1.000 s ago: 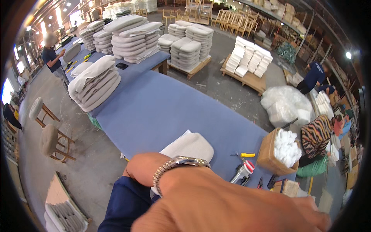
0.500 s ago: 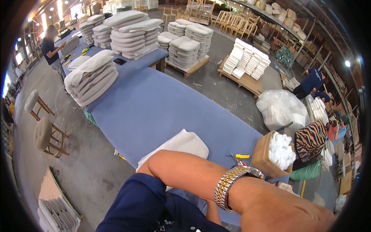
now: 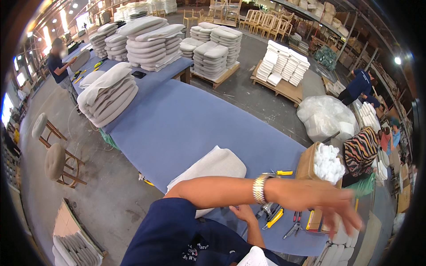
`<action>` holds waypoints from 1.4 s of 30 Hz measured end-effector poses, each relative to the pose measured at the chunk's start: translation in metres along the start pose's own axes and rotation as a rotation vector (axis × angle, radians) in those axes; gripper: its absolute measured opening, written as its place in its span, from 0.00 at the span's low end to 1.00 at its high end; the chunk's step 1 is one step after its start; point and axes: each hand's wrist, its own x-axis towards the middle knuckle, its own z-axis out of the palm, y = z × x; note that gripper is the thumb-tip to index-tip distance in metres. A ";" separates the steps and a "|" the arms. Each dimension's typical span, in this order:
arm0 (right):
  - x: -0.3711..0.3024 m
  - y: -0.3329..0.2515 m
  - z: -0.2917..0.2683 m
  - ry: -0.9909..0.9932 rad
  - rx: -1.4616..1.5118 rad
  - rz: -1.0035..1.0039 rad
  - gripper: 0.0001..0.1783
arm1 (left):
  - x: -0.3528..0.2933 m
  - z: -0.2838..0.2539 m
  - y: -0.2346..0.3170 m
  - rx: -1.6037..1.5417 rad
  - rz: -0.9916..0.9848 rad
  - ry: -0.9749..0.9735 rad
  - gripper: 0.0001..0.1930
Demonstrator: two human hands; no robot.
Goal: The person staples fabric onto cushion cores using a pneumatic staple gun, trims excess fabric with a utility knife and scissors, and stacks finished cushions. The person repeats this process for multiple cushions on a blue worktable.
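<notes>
The left hand [image 3: 317, 197] is blurred, its grip loose with fingers spread apart, near a cardboard box [image 3: 306, 165] of white stuffing [image 3: 328, 165]; a metal watch [image 3: 259, 189] circles its wrist; the right hand [image 3: 243, 213] is near a pale cushion [image 3: 212, 166], and whether its grip is clamped on anything I cannot tell; the cushion lies on the blue counter [image 3: 191, 115], partly hidden by the left forearm; red-handled pliers [image 3: 293, 227] and a yellow hand tool [image 3: 275, 219] lie right of the right hand; a cushion stack [image 3: 108, 95] stands farther left.
</notes>
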 end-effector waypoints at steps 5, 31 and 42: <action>-0.010 -0.025 0.007 -0.041 0.192 0.181 0.30 | -0.177 -0.025 -0.136 1.004 -0.538 0.824 0.25; 0.082 -0.071 0.011 0.070 1.758 0.345 0.42 | -0.321 0.131 -0.115 0.963 -0.385 2.265 0.34; 0.019 -0.101 -0.011 -0.176 1.035 0.270 0.26 | -0.198 0.039 -0.001 1.329 -0.526 1.559 0.32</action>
